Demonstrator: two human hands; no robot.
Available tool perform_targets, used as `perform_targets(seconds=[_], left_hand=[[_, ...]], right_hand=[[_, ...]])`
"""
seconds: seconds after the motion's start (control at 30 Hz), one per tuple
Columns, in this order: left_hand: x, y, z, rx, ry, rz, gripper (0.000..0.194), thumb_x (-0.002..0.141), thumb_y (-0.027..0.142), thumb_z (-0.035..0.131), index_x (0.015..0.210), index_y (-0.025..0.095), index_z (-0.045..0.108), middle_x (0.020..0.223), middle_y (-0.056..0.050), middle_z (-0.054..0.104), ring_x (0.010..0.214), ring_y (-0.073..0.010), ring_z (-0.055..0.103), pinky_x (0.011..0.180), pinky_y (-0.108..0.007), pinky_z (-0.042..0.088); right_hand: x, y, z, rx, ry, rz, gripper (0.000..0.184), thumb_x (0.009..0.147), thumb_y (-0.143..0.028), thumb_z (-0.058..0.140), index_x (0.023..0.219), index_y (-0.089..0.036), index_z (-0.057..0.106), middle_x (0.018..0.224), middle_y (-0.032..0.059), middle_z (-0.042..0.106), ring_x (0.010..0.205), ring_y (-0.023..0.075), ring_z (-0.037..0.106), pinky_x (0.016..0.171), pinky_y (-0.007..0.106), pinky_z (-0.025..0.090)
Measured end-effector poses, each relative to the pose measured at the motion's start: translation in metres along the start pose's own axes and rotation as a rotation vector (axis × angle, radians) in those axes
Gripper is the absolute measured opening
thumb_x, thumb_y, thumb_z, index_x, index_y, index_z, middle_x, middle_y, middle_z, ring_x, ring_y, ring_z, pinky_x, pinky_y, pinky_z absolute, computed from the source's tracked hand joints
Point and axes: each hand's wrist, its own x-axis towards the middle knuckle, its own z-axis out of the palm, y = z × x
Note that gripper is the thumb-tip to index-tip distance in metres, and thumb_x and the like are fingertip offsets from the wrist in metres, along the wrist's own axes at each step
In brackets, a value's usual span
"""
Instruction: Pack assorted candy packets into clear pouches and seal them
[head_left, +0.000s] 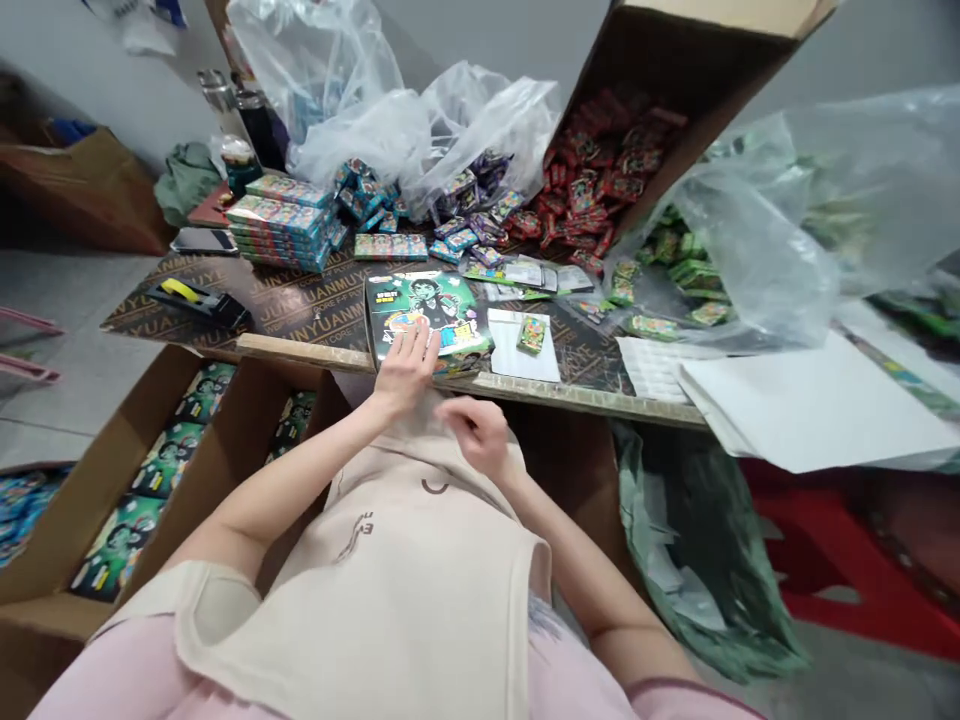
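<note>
My left hand point(406, 366) rests flat, fingers stretched, on the near edge of a green printed card pack point(424, 310) at the table's front edge. Below the table edge, against my apron, my right hand point(475, 432) is blurred by motion with its fingers curled; whether it holds anything is unclear. Just right of the pack lies a white card point(516, 352) with a small green packet point(532, 333) on it.
Stacked colourful boxes point(283, 220), loose red packets point(592, 190) spilling from a tipped cardboard box point(697, 70), clear plastic bags point(787, 220), white sheets point(810, 410) and a tape dispenser point(196, 300) crowd the table. An open carton point(45, 560) of green packs sits at lower left.
</note>
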Motion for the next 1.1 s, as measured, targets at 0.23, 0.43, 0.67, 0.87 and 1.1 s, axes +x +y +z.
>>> perform_targets(seconds=[0.23, 0.43, 0.67, 0.87, 1.1], left_hand=[[0.002, -0.001, -0.004, 0.116, 0.006, 0.026, 0.052, 0.087, 0.015, 0.047, 0.139, 0.01, 0.045, 0.146, -0.018, 0.041, 0.138, -0.0294, 0.036, 0.113, -0.046, 0.031], [0.003, -0.002, -0.003, 0.082, -0.014, 0.016, 0.051, 0.087, 0.017, 0.047, 0.138, 0.008, 0.046, 0.145, -0.018, 0.042, 0.137, -0.0301, 0.037, 0.114, -0.046, 0.03], [0.004, -0.005, -0.004, 0.034, -0.052, 0.02, 0.054, 0.089, 0.021, 0.045, 0.141, 0.011, 0.039, 0.148, -0.017, 0.039, 0.141, -0.0273, 0.031, 0.117, -0.046, 0.023], [-0.001, 0.002, -0.01, 0.044, -0.076, 0.05, 0.076, 0.082, 0.037, 0.058, 0.145, 0.008, 0.028, 0.152, -0.02, 0.029, 0.143, -0.034, 0.021, 0.116, -0.056, 0.014], [0.003, 0.007, 0.007, 0.043, -0.018, -0.044, 0.061, 0.087, 0.039, 0.053, 0.14, 0.012, 0.04, 0.146, -0.019, 0.041, 0.139, -0.033, 0.032, 0.112, -0.052, 0.025]], right_hand=[[-0.009, 0.068, 0.036, 0.233, 0.212, 0.552, 0.031, 0.081, -0.046, 0.057, 0.067, -0.018, 0.055, 0.058, -0.0038, 0.045, 0.051, 0.0089, 0.034, 0.05, 0.023, 0.03], [0.0, 0.077, 0.054, 0.244, 0.332, 0.68, 0.041, 0.075, -0.054, 0.06, 0.061, -0.016, 0.056, 0.053, -0.0039, 0.044, 0.051, 0.0081, 0.032, 0.05, 0.024, 0.028], [0.001, 0.086, 0.054, -0.33, 0.26, 0.821, 0.055, 0.081, -0.061, 0.054, 0.047, -0.017, 0.053, 0.047, 0.0012, 0.049, 0.05, 0.0106, 0.04, 0.053, 0.026, 0.028], [-0.026, 0.089, 0.028, -0.596, 0.022, 0.878, 0.052, 0.079, -0.062, 0.056, 0.05, -0.019, 0.056, 0.051, 0.006, 0.056, 0.053, 0.0159, 0.048, 0.055, 0.028, 0.028], [-0.028, 0.074, -0.013, -0.379, 0.339, 0.624, 0.047, 0.083, -0.062, 0.052, 0.064, -0.019, 0.056, 0.062, 0.0011, 0.054, 0.059, 0.0131, 0.047, 0.062, 0.027, 0.039]])
